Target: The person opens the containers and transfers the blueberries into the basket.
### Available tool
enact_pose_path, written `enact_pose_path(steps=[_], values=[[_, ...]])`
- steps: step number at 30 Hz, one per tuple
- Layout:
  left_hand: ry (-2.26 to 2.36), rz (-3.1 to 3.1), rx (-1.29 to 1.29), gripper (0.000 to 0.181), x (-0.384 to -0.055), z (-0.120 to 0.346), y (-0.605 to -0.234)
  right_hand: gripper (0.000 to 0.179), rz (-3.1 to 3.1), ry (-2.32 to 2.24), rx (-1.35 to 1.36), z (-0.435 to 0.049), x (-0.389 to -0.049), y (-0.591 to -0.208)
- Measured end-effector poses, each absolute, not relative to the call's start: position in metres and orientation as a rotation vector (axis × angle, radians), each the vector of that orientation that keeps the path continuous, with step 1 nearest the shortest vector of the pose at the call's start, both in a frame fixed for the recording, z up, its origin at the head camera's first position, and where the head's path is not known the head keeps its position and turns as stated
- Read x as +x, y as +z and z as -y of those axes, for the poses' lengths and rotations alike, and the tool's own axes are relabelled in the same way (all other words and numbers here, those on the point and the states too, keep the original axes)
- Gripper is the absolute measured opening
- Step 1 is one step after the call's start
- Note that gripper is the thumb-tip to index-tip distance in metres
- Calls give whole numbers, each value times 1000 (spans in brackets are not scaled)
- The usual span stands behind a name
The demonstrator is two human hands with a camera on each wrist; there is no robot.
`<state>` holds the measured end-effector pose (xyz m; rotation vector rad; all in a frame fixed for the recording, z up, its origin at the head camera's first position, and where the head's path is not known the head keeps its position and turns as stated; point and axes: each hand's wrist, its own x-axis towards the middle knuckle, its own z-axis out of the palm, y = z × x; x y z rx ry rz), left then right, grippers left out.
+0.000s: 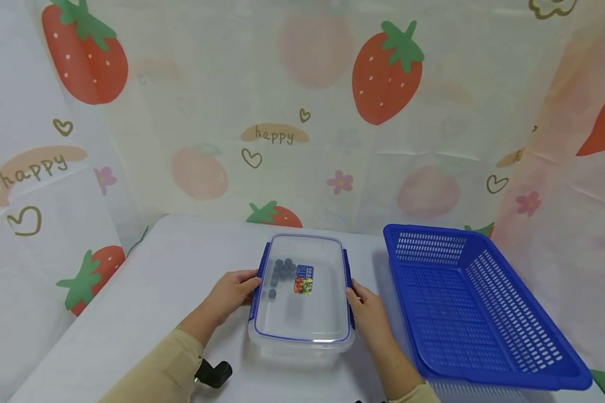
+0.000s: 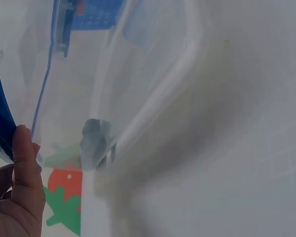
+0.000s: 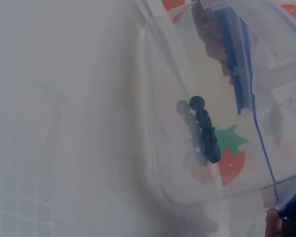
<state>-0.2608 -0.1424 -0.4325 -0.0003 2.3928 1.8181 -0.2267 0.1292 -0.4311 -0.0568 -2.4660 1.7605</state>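
Observation:
A clear plastic food container (image 1: 322, 319) with a blue-lined lid is held between both hands, close over the white table. Dark blueberries (image 1: 282, 271) are bunched inside toward its left; through the wall in the right wrist view the blueberries (image 3: 208, 136) form a short row. My left hand (image 1: 228, 295) grips the left side at the blue latch (image 2: 0, 116), thumb on top. On the opposite side, my right hand (image 1: 372, 314) holds the edge by the other blue latch (image 1: 349, 268). The undersides of both hands are hidden. A colourful label (image 1: 304, 280) marks the lid.
A large blue slatted basket (image 1: 448, 302) stands right of the container, with a pale basket (image 1: 476, 392) beneath it. A black device (image 1: 214, 374) sits by the left sleeve. Strawberry-print sheets (image 1: 282, 168) hang behind and beside the white table (image 1: 201, 246).

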Motion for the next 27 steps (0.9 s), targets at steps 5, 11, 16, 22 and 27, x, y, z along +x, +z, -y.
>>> enact_pose_path(steps=[5, 11, 16, 22, 27], values=[[1766, -2423, 4, 40, -262, 143, -431, 43, 2495, 1739, -66, -132, -228, -434], [1775, -2410, 13, 39, -262, 143, -431, 43, 2490, 1748, -61, -132, -228, -433], [1779, -2407, 9, 38, -262, 142, -431, 44, 2487, 1761, -55, -133, -229, -434], [1826, -2373, 14, 31, -264, 144, -433, 45, 2486, 1782, -51, -133, -230, -435], [1898, -2301, -10, 27, -263, 151, -438, 45, 2511, 1771, -66, -133, -231, -435]])
